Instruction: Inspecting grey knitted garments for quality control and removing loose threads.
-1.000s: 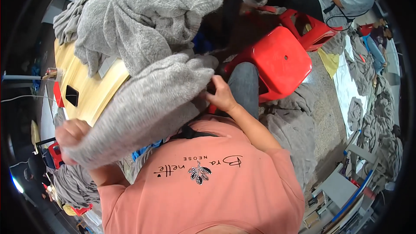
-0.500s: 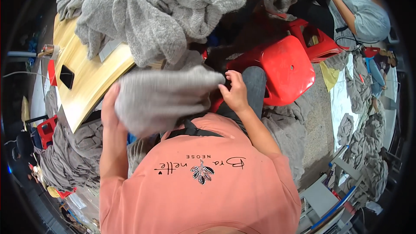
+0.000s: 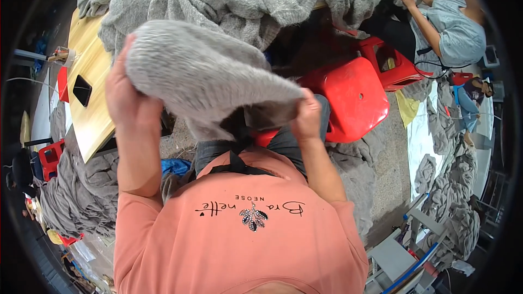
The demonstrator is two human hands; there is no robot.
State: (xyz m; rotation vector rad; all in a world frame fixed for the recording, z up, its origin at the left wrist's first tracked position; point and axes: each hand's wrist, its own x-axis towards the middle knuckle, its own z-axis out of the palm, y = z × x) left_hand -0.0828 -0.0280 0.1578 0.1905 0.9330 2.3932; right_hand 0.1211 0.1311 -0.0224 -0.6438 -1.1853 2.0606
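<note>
A grey knitted garment (image 3: pixel 201 71) is stretched in the air between my two hands, above my lap. My left hand (image 3: pixel 128 95) grips its left end, with the fingers partly hidden by the knit. At the other end, my right hand (image 3: pixel 306 115) has its fingers closed on a narrow corner of the fabric. The cloth slants down from left to right, and its lower edge hangs loose. Behind it, a large heap of grey knitwear (image 3: pixel 234 0) covers much of the table.
The wooden table (image 3: pixel 90 125) holds a black phone (image 3: pixel 82 91) at its left. A red plastic stool (image 3: pixel 357 98) stands right of my knee. Grey knits (image 3: pixel 81 196) are piled on the floor. Another person (image 3: pixel 455 27) handles grey fabric at the far right.
My left hand has risen, lifting its end of the garment away from me. My right hand, open beside the cloth before, has closed on its corner and the fabric is stretched wider.
</note>
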